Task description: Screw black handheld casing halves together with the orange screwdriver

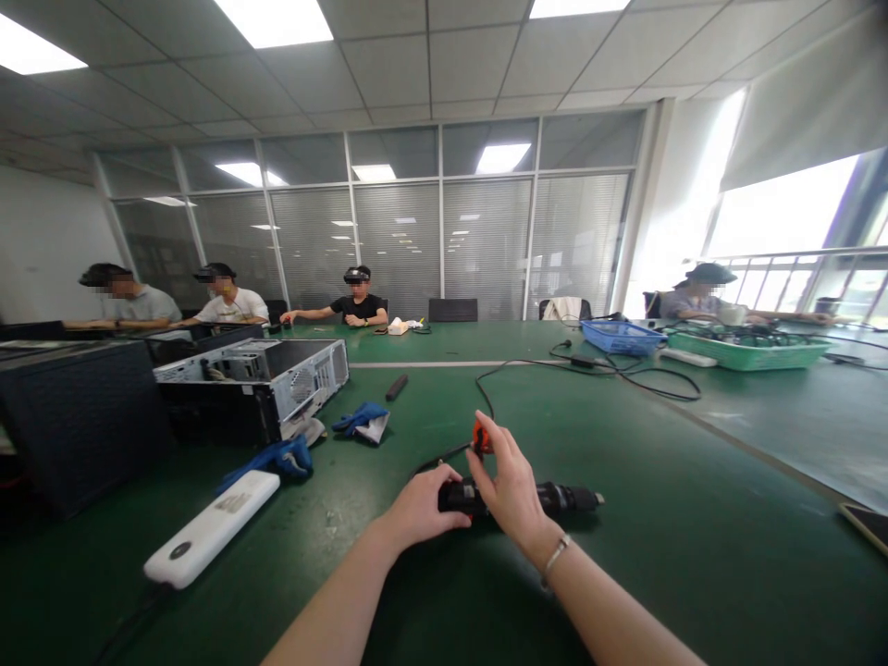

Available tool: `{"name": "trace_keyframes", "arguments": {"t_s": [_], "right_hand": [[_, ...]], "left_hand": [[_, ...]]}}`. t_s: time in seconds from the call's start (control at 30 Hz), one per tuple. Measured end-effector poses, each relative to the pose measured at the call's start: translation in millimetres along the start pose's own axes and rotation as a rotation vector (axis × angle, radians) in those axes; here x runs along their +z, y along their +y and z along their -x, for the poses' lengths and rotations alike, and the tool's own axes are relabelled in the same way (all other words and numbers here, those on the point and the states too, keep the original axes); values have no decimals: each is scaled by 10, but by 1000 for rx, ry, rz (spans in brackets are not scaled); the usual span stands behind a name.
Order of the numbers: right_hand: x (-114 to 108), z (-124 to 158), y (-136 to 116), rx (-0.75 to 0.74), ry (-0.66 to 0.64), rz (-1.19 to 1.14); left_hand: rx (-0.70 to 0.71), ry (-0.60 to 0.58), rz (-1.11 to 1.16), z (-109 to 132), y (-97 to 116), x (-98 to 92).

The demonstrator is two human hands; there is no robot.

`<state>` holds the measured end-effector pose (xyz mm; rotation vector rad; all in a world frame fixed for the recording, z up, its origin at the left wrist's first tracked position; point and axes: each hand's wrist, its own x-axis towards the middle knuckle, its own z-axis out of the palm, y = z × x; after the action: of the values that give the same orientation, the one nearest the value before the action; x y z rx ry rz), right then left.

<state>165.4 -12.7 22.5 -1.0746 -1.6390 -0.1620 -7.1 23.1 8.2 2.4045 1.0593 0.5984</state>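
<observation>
We're steadying a black cylindrical tool (563, 499), lower centre;
left hand (422, 505) gripping it; right hand (514, 492) seemingly pinching orange piece (480, 437); next likely needing steadiness.

Black cylindrical tool (561, 500), level and crosswise, pale tip (599, 499) pointing right.
Small orange-and-black piece (482, 439) just beyond the tool, partly hidden; whether the two join, cannot tell.
</observation>
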Motion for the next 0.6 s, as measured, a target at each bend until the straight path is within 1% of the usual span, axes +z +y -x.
{"name": "trace_keyframes", "arguments": {"t_s": [0.13,0.23,0.33,0.5,0.6], "right_hand": [[-1,2,30,3,51,-21],[3,8,19,-22,20,-62],[-1,11,-20,-31,-10,-64],[-7,3,-23,-29,25,-14],[-7,5,-19,-26,12,-34]], "left_hand": [[-4,-9,1,5,18,-11],[0,-20,12,11,17,-15],[2,-7,22,9,-4,-3],[28,13,19,1,-43,25],[22,8,20,1,-45,28]]}}
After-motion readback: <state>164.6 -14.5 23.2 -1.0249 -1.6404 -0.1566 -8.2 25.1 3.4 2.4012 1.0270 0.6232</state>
